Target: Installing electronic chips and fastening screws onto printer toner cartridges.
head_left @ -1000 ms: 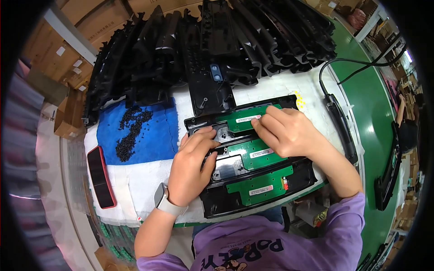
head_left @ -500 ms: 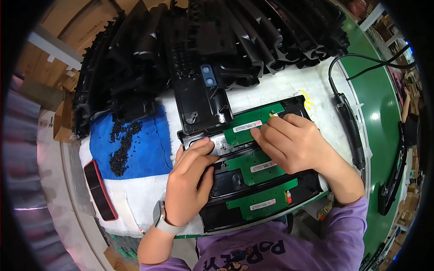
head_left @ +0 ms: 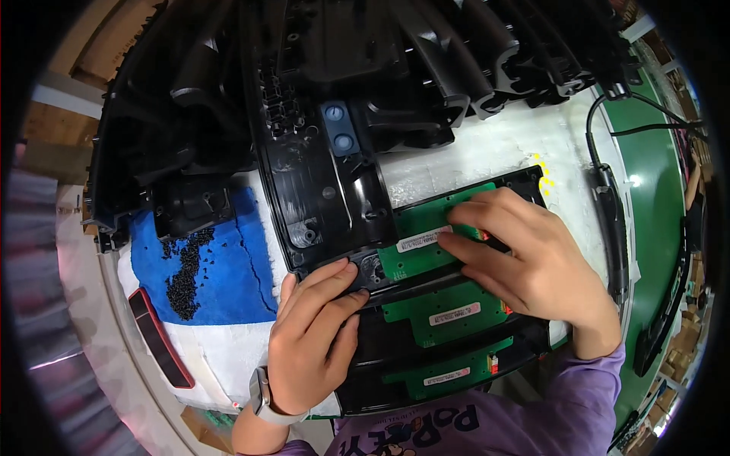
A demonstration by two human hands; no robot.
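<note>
Three black plastic panels lie in a row before me, each bearing a green circuit board with a white label. On the farthest panel point(head_left: 426, 199), my left hand point(head_left: 308, 353) rests its stretched fingers over the left end, the thumb apart on the right. My right hand point(head_left: 536, 262) hovers over that panel's circuit board point(head_left: 411, 262), fingers spread and fingertips by the label. A small red part shows beneath its fingers. The middle circuit board point(head_left: 449, 315) is partly covered by that hand. On the nearest circuit board point(head_left: 449, 374) a red and white connector stands at the right.
Large black plastic housings point(head_left: 334, 45) crowd the far side, one reaching to the far panel. A blue cloth point(head_left: 236, 281) holds a heap of small black screws point(head_left: 182, 285). A red-edged phone point(head_left: 160, 338) lies at left; a corded black tool point(head_left: 608, 220) lies at right.
My right hand's fingers have spread from a pinch at the board's connector and now lie over the board. The left hand stays on the panel's end. The whole view has shifted closer.
</note>
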